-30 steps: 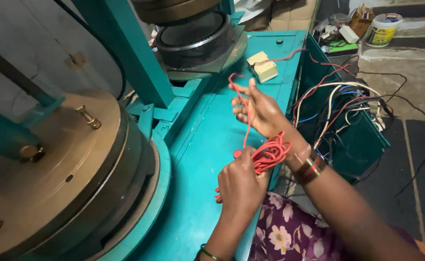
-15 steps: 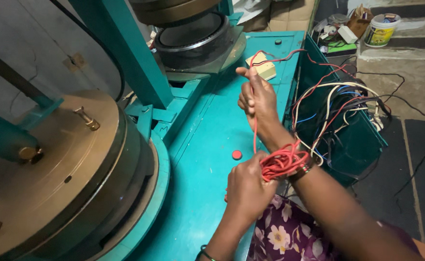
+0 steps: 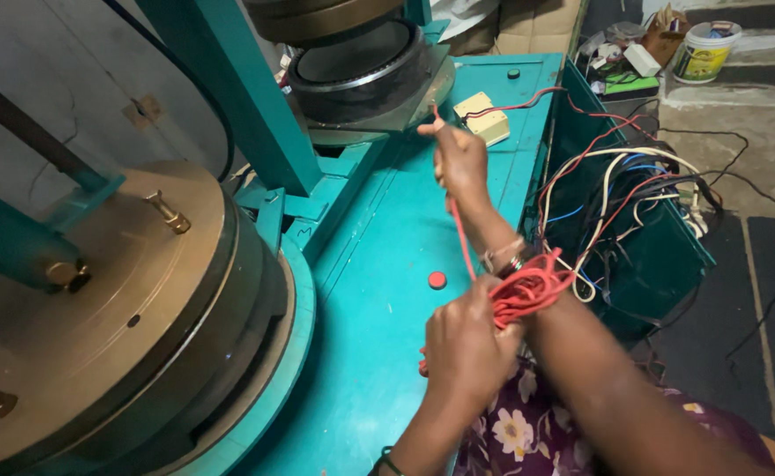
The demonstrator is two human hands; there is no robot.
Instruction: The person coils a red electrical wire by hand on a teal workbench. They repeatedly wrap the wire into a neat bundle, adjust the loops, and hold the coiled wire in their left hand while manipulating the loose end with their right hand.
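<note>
We see the right hand (image 3: pixel 462 163) pinching red string (image 3: pixel 460 242) taut; the left hand (image 3: pixel 467 348) apparently grips its coil (image 3: pixel 533 291) above the teal desk (image 3: pixel 387 264), near its right edge.

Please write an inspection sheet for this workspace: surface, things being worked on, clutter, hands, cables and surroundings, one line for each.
Surface: teal machine table, painted metal, with a small red button on it.
Job's things: red cord, bunched near the right wrist, one strand stretched up to the raised hand.
Clutter: cream switch box on the table's far end.
Grippers: left hand has a closed grip on the cord bundle; right hand pinches the strand, raised.
Cables: tangled coloured wires hang in the open teal side box.
Surroundings: round brass-coloured die at left, a second round die behind, plastic bucket on the floor.
</note>
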